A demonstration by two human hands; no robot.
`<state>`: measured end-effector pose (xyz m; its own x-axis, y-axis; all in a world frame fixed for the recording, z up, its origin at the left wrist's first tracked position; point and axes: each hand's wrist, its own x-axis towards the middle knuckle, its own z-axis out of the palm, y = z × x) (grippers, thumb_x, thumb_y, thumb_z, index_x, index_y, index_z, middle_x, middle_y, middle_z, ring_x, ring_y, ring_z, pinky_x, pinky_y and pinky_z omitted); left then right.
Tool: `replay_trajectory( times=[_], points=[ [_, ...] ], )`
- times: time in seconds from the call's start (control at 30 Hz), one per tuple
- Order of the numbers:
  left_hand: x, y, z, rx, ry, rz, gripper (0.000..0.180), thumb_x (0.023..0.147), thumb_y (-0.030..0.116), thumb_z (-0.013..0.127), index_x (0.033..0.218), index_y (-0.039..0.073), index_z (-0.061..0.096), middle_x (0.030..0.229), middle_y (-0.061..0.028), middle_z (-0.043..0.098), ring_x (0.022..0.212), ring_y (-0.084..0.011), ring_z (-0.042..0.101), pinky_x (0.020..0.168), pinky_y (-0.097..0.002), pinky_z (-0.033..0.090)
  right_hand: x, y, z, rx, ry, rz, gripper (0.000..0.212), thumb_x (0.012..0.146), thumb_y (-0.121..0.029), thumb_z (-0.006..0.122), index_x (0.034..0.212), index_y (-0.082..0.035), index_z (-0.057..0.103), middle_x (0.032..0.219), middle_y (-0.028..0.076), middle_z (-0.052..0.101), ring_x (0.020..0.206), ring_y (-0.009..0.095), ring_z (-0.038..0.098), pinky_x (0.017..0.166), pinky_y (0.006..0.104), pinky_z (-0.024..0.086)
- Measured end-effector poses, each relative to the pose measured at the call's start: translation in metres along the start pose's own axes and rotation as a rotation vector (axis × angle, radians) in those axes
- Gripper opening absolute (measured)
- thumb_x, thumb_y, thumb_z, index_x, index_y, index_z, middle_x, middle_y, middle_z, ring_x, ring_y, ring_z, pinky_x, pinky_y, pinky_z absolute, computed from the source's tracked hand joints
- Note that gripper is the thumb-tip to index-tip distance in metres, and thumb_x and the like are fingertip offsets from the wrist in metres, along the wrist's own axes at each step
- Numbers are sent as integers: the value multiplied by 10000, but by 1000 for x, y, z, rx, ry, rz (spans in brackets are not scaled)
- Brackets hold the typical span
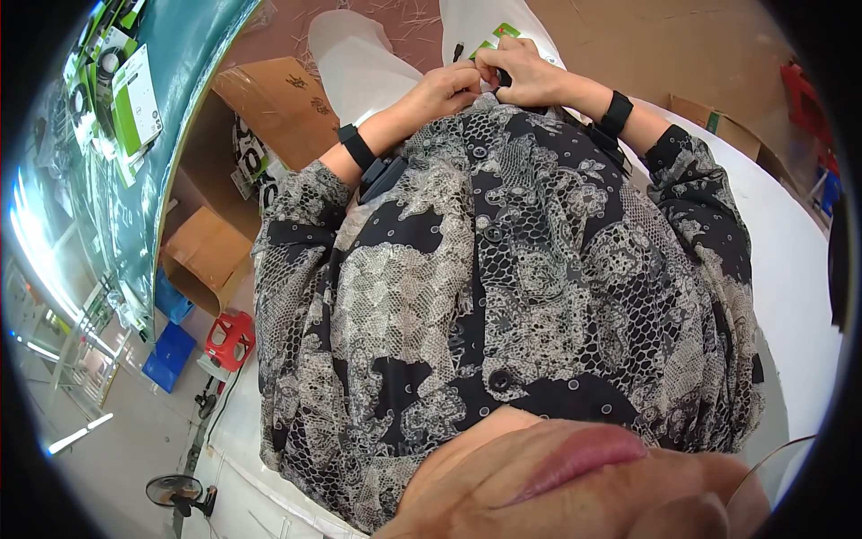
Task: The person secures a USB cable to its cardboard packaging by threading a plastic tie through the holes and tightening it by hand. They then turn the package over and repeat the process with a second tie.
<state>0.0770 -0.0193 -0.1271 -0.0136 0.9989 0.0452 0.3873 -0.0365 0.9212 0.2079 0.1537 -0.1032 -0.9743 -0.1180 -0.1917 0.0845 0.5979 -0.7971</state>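
Note:
Both of my hands meet close together at the top middle, in front of my waist. My left hand [452, 88] is closed, its fingers curled and pinched. Against it, my right hand [525, 74] is closed too, thumb and fingers around a black piece that looks like part of a black cable. The cable's plug end [459, 50] pokes out beyond the left fingers. Just past the right fingers lies a green and white card [496, 38], partly covered by that hand. How the cable runs between the hands is hidden by the fingers.
At the left, a teal-covered table [193, 81] carries several green and white packages [136, 103]. An open cardboard box [278, 103] with packages inside stands below it. Another carton [211, 256], a red and white stool [230, 341] and a fan [175, 490] are lower left. A cardboard box [718, 126] stands right.

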Motion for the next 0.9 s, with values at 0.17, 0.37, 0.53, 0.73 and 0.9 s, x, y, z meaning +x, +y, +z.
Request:
replay_trajectory(
  times=[0.17, 0.37, 0.53, 0.73, 0.9],
  points=[
    [-3, -3, -2, 24, -30, 38, 137, 777, -9, 655, 824, 31, 533, 830, -71, 521, 720, -246, 555, 627, -345, 448, 0, 8, 1, 42, -19, 33, 275, 681, -171, 609, 949, -116, 581, 861, 24, 621, 930, 242, 524, 889, 404, 356],
    [-2, -2, -2, -6, 92, 70, 133, 796, -15, 661, 878, 26, 565, 837, -82, 513, 724, -230, 532, 626, -307, 447, -29, 61, -10, 44, 436, 51, 319, 806, -186, 622, 1092, -60, 561, 898, 46, 622, 919, 215, 557, 768, 361, 439],
    [-1, 14, -14, -29, 245, 30, 184, 809, 36, 687, 969, 31, 597, 849, -41, 523, 741, -167, 535, 629, -272, 453, -15, 36, -34, 679, 382, 405, 394, 945, -247, 555, 1267, -28, 494, 849, 10, 591, 637, 74, 536, 549, 197, 440],
    [-2, 5, -60, -426, 634, -255, 282, 839, 178, 695, 1032, 8, 579, 873, -9, 565, 730, -103, 548, 617, -237, 454, 25, -4, -130, 864, 357, 167, 399, 940, -263, 567, 1258, -30, 508, 861, -10, 595, 625, 63, 514, 525, 192, 414],
    [24, 30, -81, -885, 100, -227, 316, 879, 260, 657, 1044, 5, 571, 821, -16, 595, 621, -75, 540, 549, -205, 432, 59, -13, -156, 603, 46, -240, 373, 933, -256, 583, 1214, -15, 538, 882, -4, 606, 662, 77, 543, 544, 198, 438]
  ],
)
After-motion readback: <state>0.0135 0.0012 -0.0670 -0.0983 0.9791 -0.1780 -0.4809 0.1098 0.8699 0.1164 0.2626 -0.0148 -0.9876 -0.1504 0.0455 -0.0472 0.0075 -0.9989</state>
